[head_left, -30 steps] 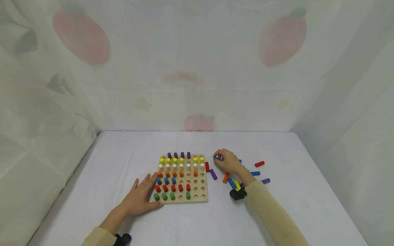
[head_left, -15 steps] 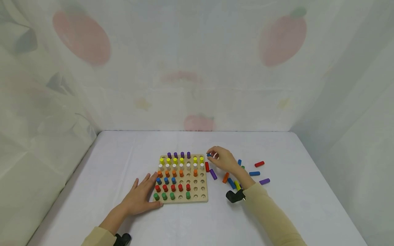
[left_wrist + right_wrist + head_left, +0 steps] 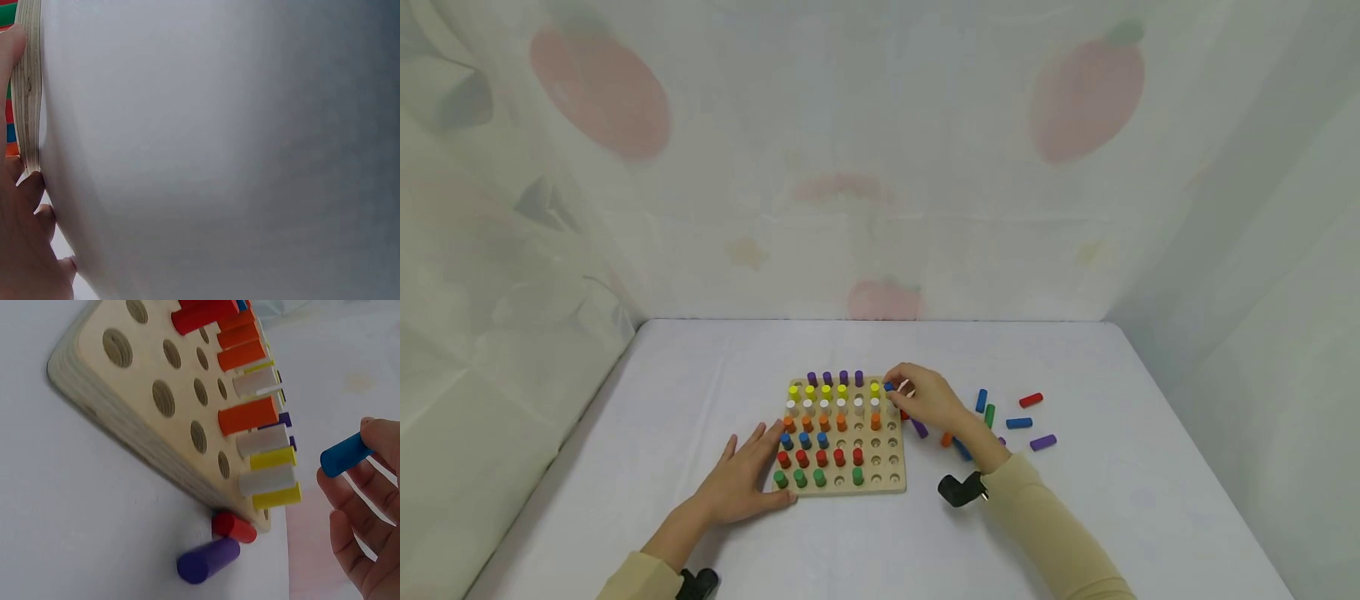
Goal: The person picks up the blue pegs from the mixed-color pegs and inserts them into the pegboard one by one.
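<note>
Beside the left edge of a wooden peg board (image 3: 885,470), my left hand (image 3: 737,483) lies with its fingers spread. Its thumb is at the near left corner, and in the left wrist view it rests against the board's layered side. My right hand (image 3: 928,398) pinches a blue peg (image 3: 345,455) between thumb and fingers, over the board's far right corner. Rows of upright pegs fill much of the board: green, red, blue, orange, white, yellow and purple. Bare holes (image 3: 164,398) show mostly toward the right side.
Right of the board lie loose pegs, among them a red peg (image 3: 1031,400), a green peg (image 3: 989,416) and a blue peg (image 3: 1019,423). A purple peg (image 3: 208,560) and another red peg (image 3: 234,527) lie close to the board's right edge. A hanging cloth (image 3: 880,167) stands behind the table.
My right hand has moved left from beside the loose pegs to over the board's far right corner, carrying the blue peg. The left hand has stayed in place.
</note>
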Tool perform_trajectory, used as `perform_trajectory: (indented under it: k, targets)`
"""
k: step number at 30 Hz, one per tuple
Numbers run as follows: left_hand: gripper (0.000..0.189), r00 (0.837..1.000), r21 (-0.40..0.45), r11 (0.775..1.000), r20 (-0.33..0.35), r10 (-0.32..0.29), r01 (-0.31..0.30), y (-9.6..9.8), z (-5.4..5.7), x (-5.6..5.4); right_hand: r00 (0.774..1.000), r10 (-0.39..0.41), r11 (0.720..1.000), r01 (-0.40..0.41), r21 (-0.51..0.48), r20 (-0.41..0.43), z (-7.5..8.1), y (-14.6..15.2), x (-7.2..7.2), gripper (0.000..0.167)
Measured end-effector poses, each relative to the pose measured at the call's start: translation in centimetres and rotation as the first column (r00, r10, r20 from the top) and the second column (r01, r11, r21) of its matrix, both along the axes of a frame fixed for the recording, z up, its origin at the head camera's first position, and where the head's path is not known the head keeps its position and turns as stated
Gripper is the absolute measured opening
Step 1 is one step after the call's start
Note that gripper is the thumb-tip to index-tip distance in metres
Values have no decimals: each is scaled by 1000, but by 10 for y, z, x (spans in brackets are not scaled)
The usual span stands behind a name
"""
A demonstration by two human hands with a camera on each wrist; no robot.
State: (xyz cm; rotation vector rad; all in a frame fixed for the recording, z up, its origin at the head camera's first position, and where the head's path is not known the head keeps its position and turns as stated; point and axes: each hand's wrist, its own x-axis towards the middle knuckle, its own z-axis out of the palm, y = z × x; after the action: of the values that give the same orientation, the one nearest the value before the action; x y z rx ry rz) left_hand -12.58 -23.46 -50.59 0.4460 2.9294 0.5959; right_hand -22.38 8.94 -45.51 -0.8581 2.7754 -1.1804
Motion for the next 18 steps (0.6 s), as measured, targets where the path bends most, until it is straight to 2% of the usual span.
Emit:
perform_trajectory:
  k: [12, 18]
  targets:
    - [111, 1000, -7, 1000, -1, -1, 1, -2, -1, -1, 993, 105, 994, -103, -41, 52, 5, -27, 10, 22]
    - [110, 1000, -6, 1000, -1, 1, -1, -2, 0, -1, 986, 161, 986, -159, -47, 36, 3, -39, 13, 20]
